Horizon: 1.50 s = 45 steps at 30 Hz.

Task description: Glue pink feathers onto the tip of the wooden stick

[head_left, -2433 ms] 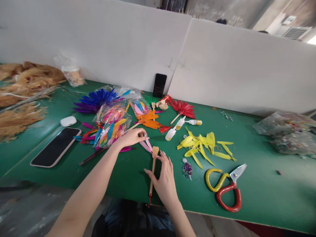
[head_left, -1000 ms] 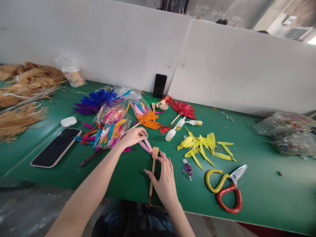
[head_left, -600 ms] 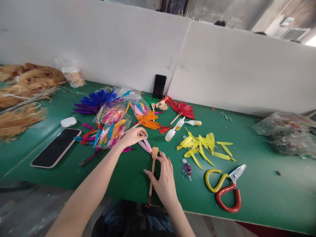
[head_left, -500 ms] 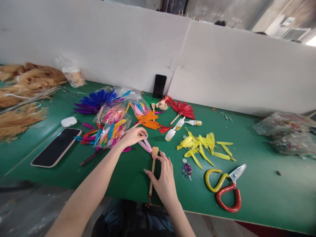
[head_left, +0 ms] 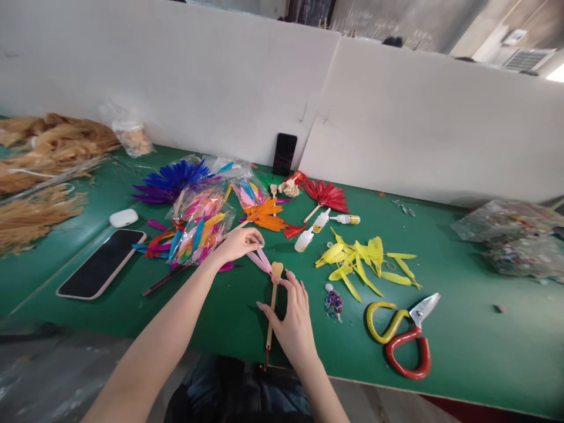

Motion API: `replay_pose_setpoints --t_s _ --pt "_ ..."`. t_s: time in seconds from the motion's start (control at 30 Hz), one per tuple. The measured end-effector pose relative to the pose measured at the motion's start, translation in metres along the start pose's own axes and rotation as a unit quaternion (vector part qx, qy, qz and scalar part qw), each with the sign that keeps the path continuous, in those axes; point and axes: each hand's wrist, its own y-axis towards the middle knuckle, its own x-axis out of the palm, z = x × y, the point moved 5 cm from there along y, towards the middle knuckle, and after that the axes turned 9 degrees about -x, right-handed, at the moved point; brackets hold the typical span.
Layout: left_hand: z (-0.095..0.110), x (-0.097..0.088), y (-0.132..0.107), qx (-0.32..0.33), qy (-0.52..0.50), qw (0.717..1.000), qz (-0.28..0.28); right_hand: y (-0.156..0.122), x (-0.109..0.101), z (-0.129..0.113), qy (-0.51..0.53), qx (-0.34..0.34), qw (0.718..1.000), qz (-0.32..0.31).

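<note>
- Head view, centre of frame: we see the left hand point(head_left: 238, 244) with fingertips pinched shut on the far ends of the pink feathers point(head_left: 261, 259), which run down to the head of the wooden stick point(head_left: 272, 305).
- Right hand point(head_left: 294, 322) sits lower centre, fingers curled loosely over the stick; index and thumb press at its rounded head, where the feather bases meet it. We judge that a light closed grip on the stick, not a fist.
- The stick lies flat on the green table point(head_left: 462, 341), its handle pointing at the near edge.
- Progress, our read: early. Only a couple of pink feathers sit on the stick head, against full finished fans above centre: orange fan point(head_left: 265, 214), red fan point(head_left: 328, 195), blue fan point(head_left: 175, 176). Most of the fan is left to fill.
- Supplies nearby: bag of mixed feathers point(head_left: 200, 226) left of centre, loose yellow feathers point(head_left: 365, 258) right of centre, glue bottles point(head_left: 314, 228) just above the hands, scissors point(head_left: 403, 335) lower right.
- Left side: phone point(head_left: 102, 262) face up with a dark screen, white earbud case point(head_left: 123, 217) just above it.
- Writing: we read none. The glue bottles' yellow labels are too small to make out; a second dark phone point(head_left: 284, 154) leans on the white partition, blank.
</note>
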Motion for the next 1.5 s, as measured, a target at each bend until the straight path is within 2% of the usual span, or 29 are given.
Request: replay_pose_setpoints --t_s 0.2,0.33,0.43,0.63,0.87,1.5 --pt "0.001 -0.012 -0.007 -0.002 0.032 0.999 0.015 -0.001 0.002 0.002 0.004 0.014 1.0 -0.007" --pt "0.003 -0.016 -0.015 -0.041 0.045 0.997 -0.055 -0.001 0.003 0.002 0.008 0.013 1.0 -0.007" --pt "0.0 -0.015 -0.016 -0.04 0.07 0.991 -0.104 -0.001 0.003 0.003 0.007 0.016 1.0 -0.008" --pt "-0.009 -0.008 -0.012 -0.013 0.103 0.987 -0.124 -0.003 0.004 0.003 0.004 0.018 1.0 -0.016" --pt "-0.015 0.0 -0.011 -0.045 0.033 0.984 -0.168 -0.002 0.005 0.004 0.002 0.019 1.0 -0.018" --pt "-0.013 0.002 -0.01 -0.038 -0.016 0.984 -0.173 -0.003 0.004 0.004 0.001 0.023 1.0 -0.021"
